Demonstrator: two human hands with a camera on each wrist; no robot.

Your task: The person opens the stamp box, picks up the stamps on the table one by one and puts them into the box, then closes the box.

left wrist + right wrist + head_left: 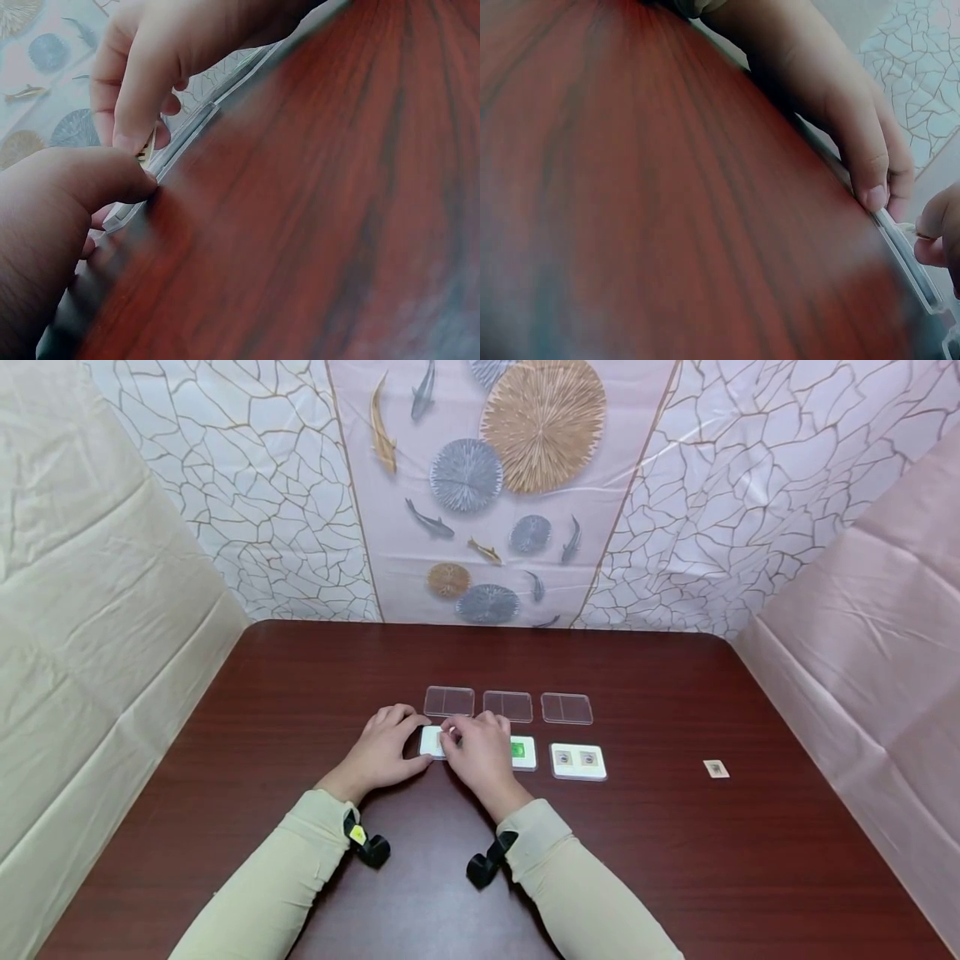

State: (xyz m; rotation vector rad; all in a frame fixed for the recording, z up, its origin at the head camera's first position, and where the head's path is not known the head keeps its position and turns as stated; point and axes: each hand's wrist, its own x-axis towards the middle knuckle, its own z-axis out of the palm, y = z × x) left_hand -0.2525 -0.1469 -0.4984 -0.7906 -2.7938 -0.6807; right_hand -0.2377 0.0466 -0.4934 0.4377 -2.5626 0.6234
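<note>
In the head view, my left hand (377, 753) grips the leftmost flat white case (428, 743) at its left end, thumb on the near edge and fingers at the far edge. My right hand (486, 758) is over the same case and pinches a small stamp-like piece (145, 154) between thumb and fingertips, seen in the left wrist view standing edge-up at the case. Partly behind the right hand lies a second white case (528, 758) with a green stamp-like piece (517, 749). A third white case (578, 773) to its right holds two greyish pieces.
Three clear plastic lids, left (449, 702), middle (507, 706) and right (566, 708), lie in a row behind the cases. A loose small stamp-like square (716, 768) lies far right on the brown wooden table (660, 860). Patterned cloth (285, 502) hangs behind the table.
</note>
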